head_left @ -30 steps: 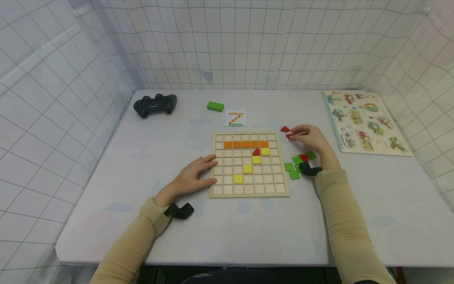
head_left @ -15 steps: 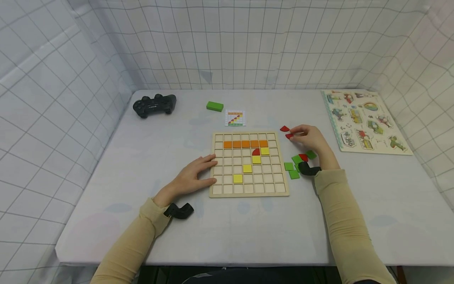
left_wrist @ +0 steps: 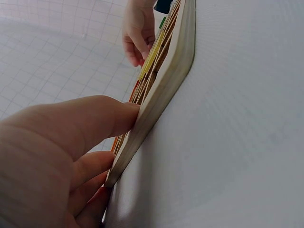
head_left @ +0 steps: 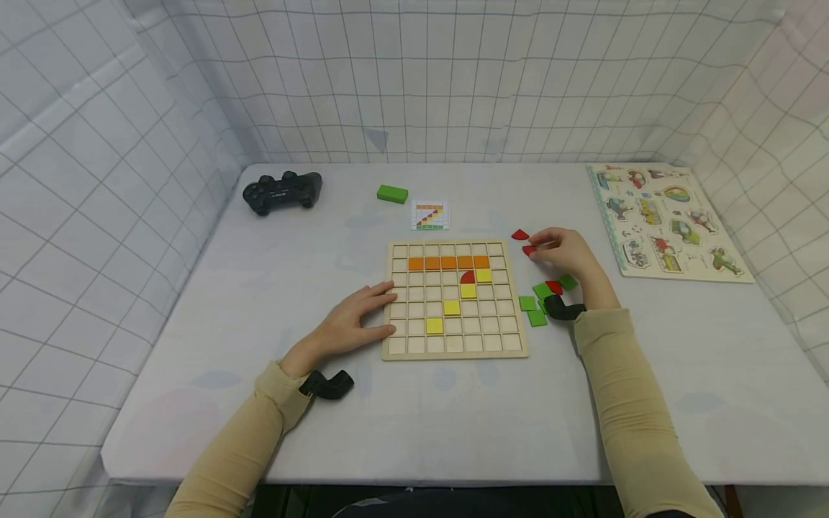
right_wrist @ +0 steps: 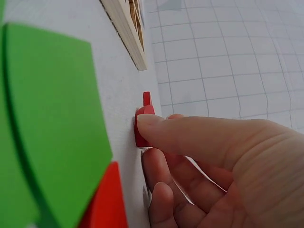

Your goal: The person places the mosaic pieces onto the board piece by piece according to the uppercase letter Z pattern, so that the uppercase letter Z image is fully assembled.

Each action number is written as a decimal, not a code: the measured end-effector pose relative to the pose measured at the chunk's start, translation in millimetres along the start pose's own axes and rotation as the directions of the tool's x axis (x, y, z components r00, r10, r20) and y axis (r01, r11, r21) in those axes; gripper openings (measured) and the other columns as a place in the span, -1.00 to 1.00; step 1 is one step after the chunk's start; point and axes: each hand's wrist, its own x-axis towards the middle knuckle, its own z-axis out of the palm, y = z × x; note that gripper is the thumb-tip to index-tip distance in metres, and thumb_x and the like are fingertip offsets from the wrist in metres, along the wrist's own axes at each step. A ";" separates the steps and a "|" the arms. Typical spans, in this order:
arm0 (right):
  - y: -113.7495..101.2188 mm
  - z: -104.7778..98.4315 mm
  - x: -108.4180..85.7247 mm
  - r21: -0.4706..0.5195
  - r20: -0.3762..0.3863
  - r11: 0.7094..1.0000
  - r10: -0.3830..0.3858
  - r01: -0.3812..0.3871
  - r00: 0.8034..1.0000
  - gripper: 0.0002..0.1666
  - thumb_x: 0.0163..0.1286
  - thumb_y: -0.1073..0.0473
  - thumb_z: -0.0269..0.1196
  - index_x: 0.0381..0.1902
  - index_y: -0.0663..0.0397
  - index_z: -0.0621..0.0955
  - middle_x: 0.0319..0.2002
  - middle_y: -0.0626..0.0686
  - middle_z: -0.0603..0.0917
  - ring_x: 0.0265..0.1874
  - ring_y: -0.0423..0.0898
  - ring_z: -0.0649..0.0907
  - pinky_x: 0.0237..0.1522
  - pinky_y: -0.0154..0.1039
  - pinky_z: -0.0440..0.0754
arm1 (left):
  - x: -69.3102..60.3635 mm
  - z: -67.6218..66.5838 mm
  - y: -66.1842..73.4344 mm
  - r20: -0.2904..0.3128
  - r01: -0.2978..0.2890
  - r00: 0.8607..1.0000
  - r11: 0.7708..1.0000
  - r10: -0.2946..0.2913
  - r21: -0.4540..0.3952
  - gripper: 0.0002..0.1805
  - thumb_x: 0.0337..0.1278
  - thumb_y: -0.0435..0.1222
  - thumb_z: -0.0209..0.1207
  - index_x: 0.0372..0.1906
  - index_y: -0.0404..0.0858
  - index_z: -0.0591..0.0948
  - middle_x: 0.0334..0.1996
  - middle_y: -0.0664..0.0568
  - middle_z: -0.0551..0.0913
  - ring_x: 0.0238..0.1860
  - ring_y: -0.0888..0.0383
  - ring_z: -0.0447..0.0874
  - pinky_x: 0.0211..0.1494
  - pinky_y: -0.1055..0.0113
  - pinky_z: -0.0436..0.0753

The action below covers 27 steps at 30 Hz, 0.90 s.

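A wooden grid board (head_left: 417, 345) holds a row of orange tiles (head_left: 449, 263), a diagonal of yellow tiles (head_left: 452, 308) and one red quarter-round piece (head_left: 468, 277). My left hand (head_left: 350, 322) rests on the board's left edge with its fingers relaxed; the left wrist view shows thumb and fingertips touching that edge. Right of the board, my right hand (head_left: 570, 255) pinches a red piece (head_left: 528, 250) at the table surface. In the right wrist view the thumb lies on this red piece (right_wrist: 140, 135). Another red piece (head_left: 520, 234) lies just beyond it.
Several green tiles (head_left: 537, 318) and a red piece (head_left: 554, 287) lie near my right wrist. Behind the board are a small pattern card (head_left: 430, 216) and a green block (head_left: 392, 194). A black game controller (head_left: 283, 192) sits back left, a picture puzzle board (head_left: 670, 223) back right.
The red piece under my right fingertips has shifted very slightly. Both hands are otherwise in nearly the same places.
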 end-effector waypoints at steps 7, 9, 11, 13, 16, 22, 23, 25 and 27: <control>-1.3 0.0 0.5 -0.039 0.003 0.999 -0.005 0.005 1.000 -0.63 0.25 0.24 0.25 0.02 0.19 0.56 -0.06 0.21 0.52 -0.05 0.12 0.46 -0.15 -0.13 0.51 | 0.0 -0.3 0.9 0.001 0.004 1.000 1.000 -0.004 -0.004 -0.31 0.13 -0.06 0.23 0.32 -0.30 0.38 0.41 -0.05 0.17 0.42 -0.03 0.04 0.48 0.15 0.00; -2.5 -0.5 0.0 -0.044 0.010 0.999 -0.008 0.008 1.000 -0.63 0.25 0.25 0.25 0.02 0.19 0.56 -0.08 0.21 0.51 -0.06 0.11 0.46 -0.18 -0.15 0.50 | -0.2 -0.2 0.6 0.001 0.006 1.000 1.000 -0.006 -0.005 -0.31 0.14 -0.06 0.23 0.32 -0.30 0.38 0.41 -0.05 0.17 0.42 -0.02 0.04 0.48 0.16 0.00; -3.8 -0.9 -0.5 -0.047 0.019 0.999 -0.008 0.009 1.000 -0.63 0.25 0.25 0.24 0.03 0.20 0.56 -0.08 0.21 0.51 -0.07 0.11 0.46 -0.19 -0.16 0.50 | -0.2 0.0 0.0 0.001 0.007 1.000 1.000 -0.007 -0.005 -0.31 0.14 -0.06 0.23 0.31 -0.30 0.38 0.41 -0.04 0.17 0.42 -0.01 0.04 0.48 0.17 0.00; -5.0 -1.4 -1.1 -0.048 0.026 0.999 -0.006 0.007 1.000 -0.62 0.27 0.23 0.24 0.04 0.20 0.55 -0.07 0.21 0.52 -0.07 0.11 0.47 -0.19 -0.16 0.50 | -0.1 0.0 0.1 0.001 0.006 1.000 1.000 -0.006 -0.006 -0.31 0.13 -0.06 0.23 0.31 -0.30 0.38 0.41 -0.04 0.17 0.42 -0.01 0.04 0.48 0.17 0.00; -6.1 -2.0 -1.4 -0.034 0.039 0.999 -0.004 0.005 0.999 -0.60 0.29 0.22 0.23 0.08 0.20 0.53 -0.02 0.23 0.53 -0.08 0.11 0.50 -0.16 -0.16 0.53 | 0.0 0.2 0.0 0.001 0.006 1.000 1.000 -0.006 -0.005 -0.31 0.13 -0.06 0.24 0.31 -0.30 0.38 0.41 -0.04 0.17 0.42 -0.01 0.04 0.48 0.17 0.00; -8.1 -5.2 -1.8 -0.012 0.039 0.999 -0.037 0.037 0.999 -0.60 0.34 0.18 0.20 0.12 0.14 0.52 0.07 0.22 0.52 -0.09 0.10 0.52 -0.08 -0.09 0.54 | 0.2 0.3 -0.3 0.001 0.010 1.000 1.000 -0.010 -0.006 -0.31 0.13 -0.06 0.24 0.31 -0.30 0.39 0.41 -0.03 0.17 0.42 0.00 0.04 0.48 0.18 0.00; -9.0 -6.0 -2.4 -0.009 0.037 0.999 -0.047 0.047 0.998 -0.61 0.34 0.18 0.20 0.11 0.14 0.53 0.08 0.21 0.52 -0.07 0.10 0.51 -0.06 -0.08 0.53 | 0.2 0.3 -0.4 0.001 0.010 1.000 1.000 -0.010 -0.007 -0.31 0.13 -0.06 0.24 0.31 -0.29 0.39 0.41 -0.03 0.17 0.42 0.01 0.04 0.48 0.19 0.00; -11.9 -7.7 -3.9 0.000 0.036 0.998 -0.066 0.066 0.997 -0.61 0.35 0.17 0.19 0.11 0.15 0.53 0.09 0.21 0.51 -0.05 0.11 0.51 -0.03 -0.05 0.52 | 0.3 0.3 -0.4 0.001 0.009 1.000 1.000 -0.009 -0.007 -0.31 0.13 -0.06 0.24 0.31 -0.30 0.39 0.41 -0.03 0.18 0.42 0.01 0.05 0.48 0.19 0.00; -15.8 -9.2 -5.8 0.011 0.038 0.997 -0.083 0.082 0.996 -0.60 0.35 0.17 0.19 0.12 0.16 0.52 0.09 0.21 0.51 -0.03 0.12 0.51 -0.02 -0.03 0.51 | 0.3 0.3 -0.7 0.001 0.008 1.000 1.000 -0.008 -0.007 -0.31 0.13 -0.06 0.24 0.31 -0.30 0.39 0.41 -0.03 0.18 0.42 0.01 0.05 0.48 0.19 0.00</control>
